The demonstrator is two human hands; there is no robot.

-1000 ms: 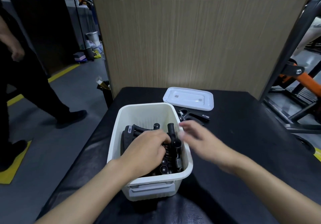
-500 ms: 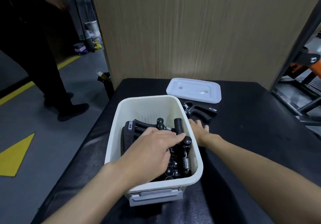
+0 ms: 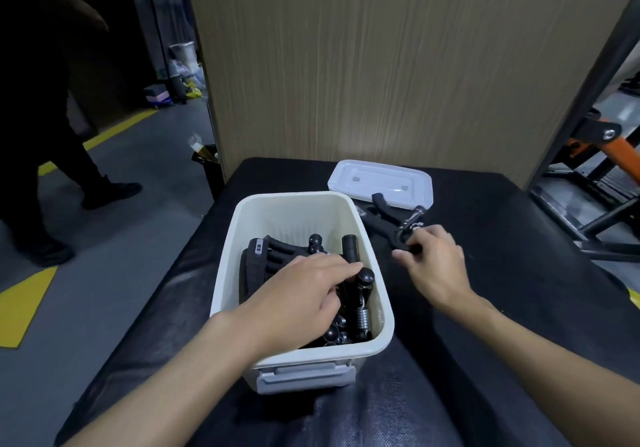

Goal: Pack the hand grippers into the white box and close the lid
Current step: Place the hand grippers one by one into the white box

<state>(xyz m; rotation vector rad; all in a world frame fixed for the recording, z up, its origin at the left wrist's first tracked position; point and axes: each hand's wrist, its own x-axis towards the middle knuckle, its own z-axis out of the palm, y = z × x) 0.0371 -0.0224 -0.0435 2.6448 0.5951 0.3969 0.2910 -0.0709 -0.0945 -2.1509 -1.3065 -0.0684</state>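
As right hand (image 3: 433, 263) pinches it, gripper (image 3: 384, 219) overlaps lid (image 3: 377, 178).

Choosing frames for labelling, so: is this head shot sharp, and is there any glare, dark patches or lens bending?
Head view: white box and left hand sharp; right hand, gripping a hand gripper, slightly soft; sheen on the black table; left background murky; wide-angle lens bends lines near the edges.

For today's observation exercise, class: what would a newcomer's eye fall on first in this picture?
The white box on the black table, packed with black hand grippers, the left hand resting on them. Just right of it, the right hand pinches a loose gripper, in front of the white lid.
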